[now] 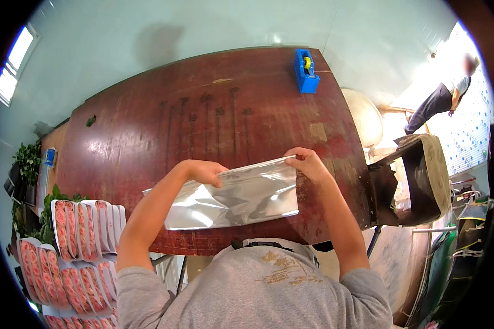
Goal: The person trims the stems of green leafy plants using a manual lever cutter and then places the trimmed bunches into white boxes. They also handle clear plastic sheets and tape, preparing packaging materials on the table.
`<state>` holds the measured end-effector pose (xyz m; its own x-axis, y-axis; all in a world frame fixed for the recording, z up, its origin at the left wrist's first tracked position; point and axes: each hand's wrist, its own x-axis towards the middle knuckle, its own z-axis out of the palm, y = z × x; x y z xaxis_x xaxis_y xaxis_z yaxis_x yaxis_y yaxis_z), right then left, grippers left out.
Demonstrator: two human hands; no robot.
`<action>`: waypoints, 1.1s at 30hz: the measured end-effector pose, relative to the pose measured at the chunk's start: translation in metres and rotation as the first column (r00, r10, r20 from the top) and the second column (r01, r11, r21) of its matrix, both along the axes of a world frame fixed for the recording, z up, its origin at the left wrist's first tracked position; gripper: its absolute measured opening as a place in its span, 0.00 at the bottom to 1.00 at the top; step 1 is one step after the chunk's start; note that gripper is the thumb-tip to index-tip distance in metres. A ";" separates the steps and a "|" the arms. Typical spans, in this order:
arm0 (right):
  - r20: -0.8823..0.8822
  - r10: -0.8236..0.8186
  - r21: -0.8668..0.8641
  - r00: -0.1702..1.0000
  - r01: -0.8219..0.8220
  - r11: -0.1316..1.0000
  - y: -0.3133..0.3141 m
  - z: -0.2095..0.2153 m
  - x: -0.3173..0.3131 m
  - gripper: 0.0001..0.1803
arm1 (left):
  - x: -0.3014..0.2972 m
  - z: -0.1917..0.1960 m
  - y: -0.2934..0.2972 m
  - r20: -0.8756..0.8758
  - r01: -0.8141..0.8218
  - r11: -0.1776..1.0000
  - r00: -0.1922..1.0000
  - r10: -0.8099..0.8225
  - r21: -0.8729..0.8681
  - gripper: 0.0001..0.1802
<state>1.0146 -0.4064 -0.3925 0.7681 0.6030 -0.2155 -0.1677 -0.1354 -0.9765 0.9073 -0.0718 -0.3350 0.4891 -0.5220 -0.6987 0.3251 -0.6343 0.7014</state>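
A shiny silver plastic film sheet (pixel 239 200) lies along the near edge of the dark red table, folded or stacked in layers. My left hand (pixel 206 173) pinches its far edge near the left part. At the sheet's far right corner, the fingers of my right hand (pixel 306 163) are closed on the film. Between my hands the far edge runs fairly straight, slanting up to the right. Creases and bright reflections cover the surface. My left forearm hides part of the sheet's left end.
The wooden table (pixel 132 131) has worn, stained patches. A blue tape dispenser (pixel 307 74) stands at its far right corner. Bundles of pink roses (pixel 71 230) in white wrapping stand at the left. A dark chair (pixel 417 178) is at the right; beyond it a person (pixel 442 98) walks.
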 end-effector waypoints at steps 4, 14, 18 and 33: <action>0.210 0.009 -0.004 0.978 -0.008 1.000 -0.013 0.046 -0.016 0.05 | -0.027 0.042 -0.005 0.164 0.052 0.999 0.985 -0.054 0.013 0.28; 0.569 -0.088 0.133 0.818 0.014 0.991 -0.042 0.117 -0.084 0.06 | -0.084 0.139 -0.048 0.359 -0.013 0.977 0.931 -0.065 0.212 0.20; 0.579 -0.129 0.084 0.805 0.098 0.992 -0.040 0.132 -0.086 0.06 | -0.080 0.152 -0.044 0.431 0.010 0.979 0.897 -0.098 0.202 0.18; 0.348 -0.130 0.058 0.929 0.117 0.991 0.033 0.065 0.065 0.09 | 0.073 0.058 0.037 0.344 0.005 0.970 0.934 -0.091 0.242 0.20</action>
<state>1.0793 -0.3731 -0.3273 0.8595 0.5012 0.1005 0.1726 -0.0995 -0.9800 0.9801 -0.0348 -0.2768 0.7034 -0.3937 -0.5918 0.0510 -0.8024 0.5946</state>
